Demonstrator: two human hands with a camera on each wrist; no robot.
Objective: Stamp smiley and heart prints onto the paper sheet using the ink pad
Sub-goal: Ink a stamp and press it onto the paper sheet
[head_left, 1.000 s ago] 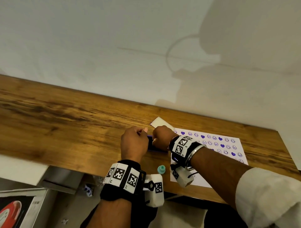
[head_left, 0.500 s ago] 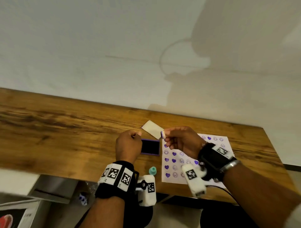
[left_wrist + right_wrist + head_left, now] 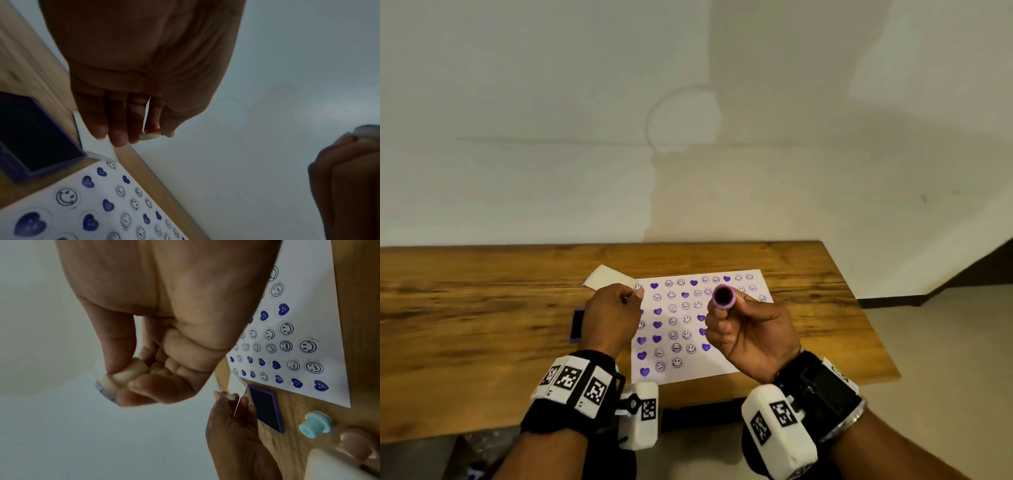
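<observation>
My right hand hovers above the paper sheet and pinches a cream cylinder stamp between thumb and fingers; its purple inked face is turned up toward me. The stamp also shows in the right wrist view. Rows of purple hearts and smileys cover the sheet. The purple ink pad lies open left of the sheet. My left hand is curled over the sheet's far-left corner, beside the pad, and seems to pinch a thin clear piece edge-on.
A teal stamp stands near the table's front edge, by the pad. A white card lies behind my left hand. The wooden table ends at a wall behind and drops off on the right.
My right hand lifted the stamp off the ink pad, carried it right over the sheet and turned its face up. My left hand shifted right, from beside the pad to the sheet's corner.
</observation>
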